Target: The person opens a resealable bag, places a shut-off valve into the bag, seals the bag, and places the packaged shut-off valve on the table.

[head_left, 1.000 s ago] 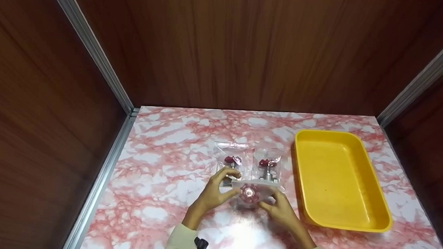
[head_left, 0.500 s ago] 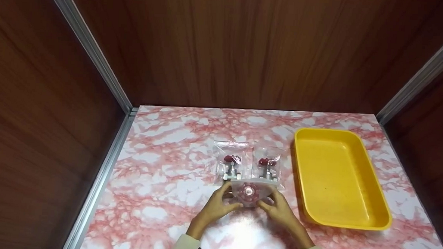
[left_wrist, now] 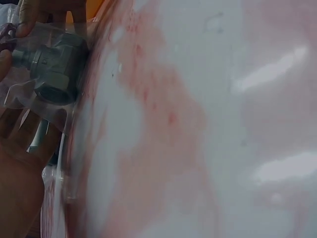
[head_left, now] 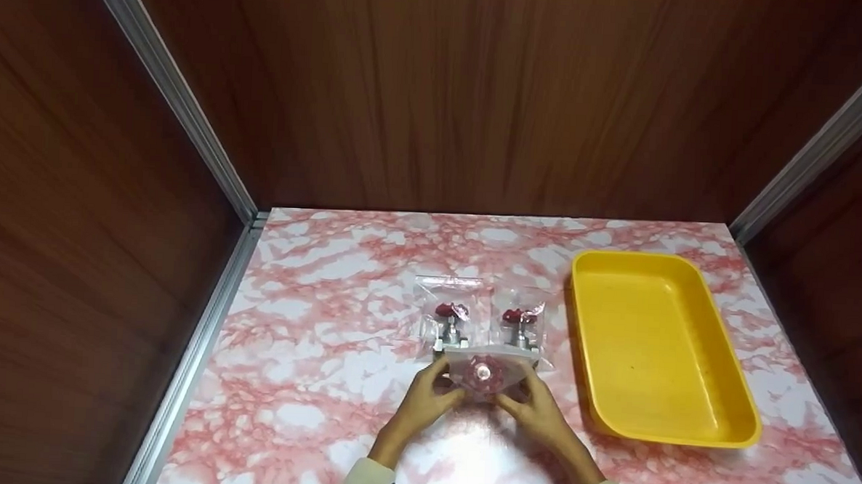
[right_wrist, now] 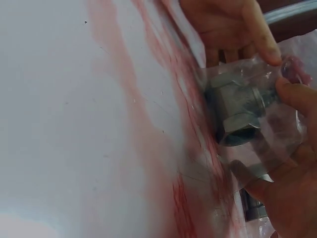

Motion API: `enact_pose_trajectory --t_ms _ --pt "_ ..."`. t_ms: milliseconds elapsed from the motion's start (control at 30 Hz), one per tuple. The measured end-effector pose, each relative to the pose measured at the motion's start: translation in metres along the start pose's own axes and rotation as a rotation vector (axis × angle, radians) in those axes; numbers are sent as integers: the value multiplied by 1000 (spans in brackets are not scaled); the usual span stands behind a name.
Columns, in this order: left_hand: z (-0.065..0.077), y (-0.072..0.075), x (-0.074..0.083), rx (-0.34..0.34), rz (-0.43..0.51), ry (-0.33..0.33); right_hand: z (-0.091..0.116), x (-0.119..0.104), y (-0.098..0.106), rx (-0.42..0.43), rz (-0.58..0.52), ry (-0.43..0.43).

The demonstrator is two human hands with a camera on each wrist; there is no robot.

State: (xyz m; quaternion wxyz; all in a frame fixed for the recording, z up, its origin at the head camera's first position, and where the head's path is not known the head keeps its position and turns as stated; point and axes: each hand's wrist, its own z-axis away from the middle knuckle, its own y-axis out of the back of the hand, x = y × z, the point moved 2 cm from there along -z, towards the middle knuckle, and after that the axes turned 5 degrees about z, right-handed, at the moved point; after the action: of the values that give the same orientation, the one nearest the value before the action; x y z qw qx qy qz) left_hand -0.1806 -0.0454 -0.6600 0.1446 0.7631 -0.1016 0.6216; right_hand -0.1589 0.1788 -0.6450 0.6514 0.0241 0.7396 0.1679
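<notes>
A metal valve (right_wrist: 237, 106) with a red handwheel (head_left: 483, 374) stands upright inside a clear plastic bag, its base close over the tabletop. My left hand (head_left: 422, 402) grips the bagged valve from the left, thumb at the near side by the wheel. From the right, my right hand (head_left: 540, 410) holds it the same way, thumb and fingers curled round it. In the left wrist view the valve's grey body (left_wrist: 57, 69) shows through the plastic. Just beyond lie two more bagged valves with red handwheels, a left one (head_left: 451, 323) and a right one (head_left: 520, 326), side by side.
A yellow tray (head_left: 586, 350) stands to the right on the red-and-white marbled table (head_left: 311, 324). Dark wood panels (head_left: 437, 97) enclose the back and sides, with metal rails (head_left: 182, 100) at the corners.
My left hand has drawn back from near the left bagged valve and settled on the side of the held one. The right hand stays almost in place. The bagged valve has barely moved.
</notes>
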Motion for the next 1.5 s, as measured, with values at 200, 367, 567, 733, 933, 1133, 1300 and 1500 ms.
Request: enact_pose_trajectory --t_ms 200,367,567,733,933,1133,1300,1500 --pt "1 1 -1 22 17 3 -1 -1 -3 -20 -46 33" --pt "2 5 0 36 41 25 -3 -2 -7 -37 -81 38" --pt "2 11 3 50 68 41 -12 -7 -14 31 -1 146" --pt "-1 16 6 83 71 5 -18 -11 -19 70 28 160" --pt "-4 23 9 110 57 -14 -23 -15 -24 57 -16 92" --pt "-6 30 12 145 30 -9 -32 -21 -28 58 -12 81" --pt "-7 36 16 161 63 -14 -38 -27 -31 31 -52 63" --pt "-10 41 19 203 102 7 -45 -32 -36 3 -63 36"
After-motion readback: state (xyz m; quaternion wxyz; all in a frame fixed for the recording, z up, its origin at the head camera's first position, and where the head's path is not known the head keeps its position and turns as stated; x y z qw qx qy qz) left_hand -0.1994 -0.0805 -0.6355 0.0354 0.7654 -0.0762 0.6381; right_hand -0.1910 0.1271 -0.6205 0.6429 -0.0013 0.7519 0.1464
